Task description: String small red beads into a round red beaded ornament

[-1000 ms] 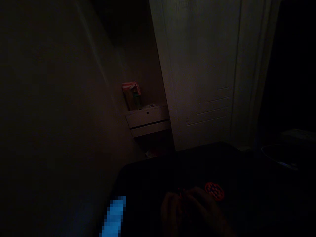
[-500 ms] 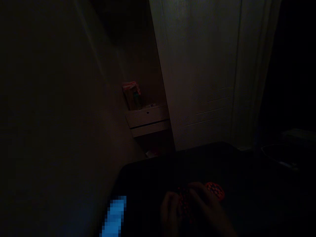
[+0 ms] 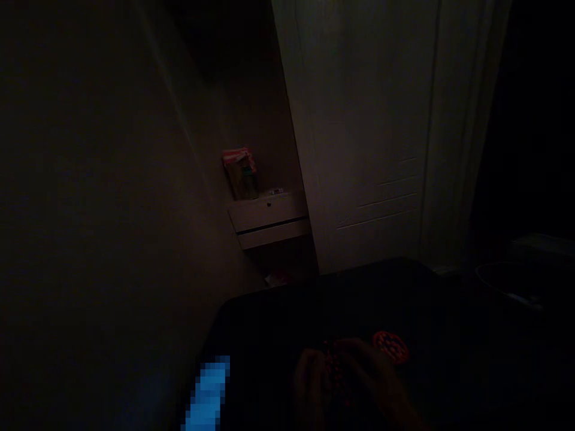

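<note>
The picture is very dark. At the bottom centre, a dark thing with glowing red spots lies between my two hands; its kind cannot be made out. My left hand, fingers curled together, grips its left side. From the right, my right hand bends over it with fingers closed at its upper edge; the fingertips are hard to see. Just beyond the right hand, apart from it, lies a flat oval piece with a red rim and a red-and-dark pattern.
The dark surface extends under my hands. A bright blue pixelated patch shows at lower left. Behind stand a pale wardrobe door and a drawer unit bearing a red-topped package. A pale cable lies at right.
My right hand's fingers have shifted slightly left and down over the spotted thing, uncovering more of the oval piece. My left hand has barely moved.
</note>
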The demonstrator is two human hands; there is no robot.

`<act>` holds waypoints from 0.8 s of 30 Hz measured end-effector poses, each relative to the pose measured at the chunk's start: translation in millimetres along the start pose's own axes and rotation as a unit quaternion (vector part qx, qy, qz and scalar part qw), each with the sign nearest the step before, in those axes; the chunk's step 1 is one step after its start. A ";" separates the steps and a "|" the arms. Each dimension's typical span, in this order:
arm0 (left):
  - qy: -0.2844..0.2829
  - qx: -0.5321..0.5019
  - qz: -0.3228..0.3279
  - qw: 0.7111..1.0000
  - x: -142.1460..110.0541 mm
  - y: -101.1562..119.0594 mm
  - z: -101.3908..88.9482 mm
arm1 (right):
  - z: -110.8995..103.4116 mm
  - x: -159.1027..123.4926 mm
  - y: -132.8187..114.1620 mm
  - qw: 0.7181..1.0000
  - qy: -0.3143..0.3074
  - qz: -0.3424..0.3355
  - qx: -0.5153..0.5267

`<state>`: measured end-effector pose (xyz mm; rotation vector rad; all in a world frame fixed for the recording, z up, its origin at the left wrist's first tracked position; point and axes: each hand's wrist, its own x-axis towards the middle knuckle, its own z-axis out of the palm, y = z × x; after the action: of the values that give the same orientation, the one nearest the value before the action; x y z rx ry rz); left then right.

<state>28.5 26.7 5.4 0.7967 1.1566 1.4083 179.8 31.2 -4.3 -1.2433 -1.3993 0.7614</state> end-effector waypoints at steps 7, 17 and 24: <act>-0.014 0.019 -0.001 1.000 1.5 -0.1 0.4 | -1.1 1.0 1.5 1.000 0.002 0.004 0.003; 0.006 0.007 0.005 1.000 0.1 0.8 -1.7 | -3.7 -0.5 -3.8 0.999 0.036 -0.018 0.017; 0.047 -0.015 -0.015 0.999 1.7 -4.0 1.5 | -6.7 -1.9 -13.2 0.997 0.072 0.002 0.018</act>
<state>30.9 28.4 1.9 0.6954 1.2104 1.4481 182.3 24.9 8.9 -1.2478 -1.2609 0.6823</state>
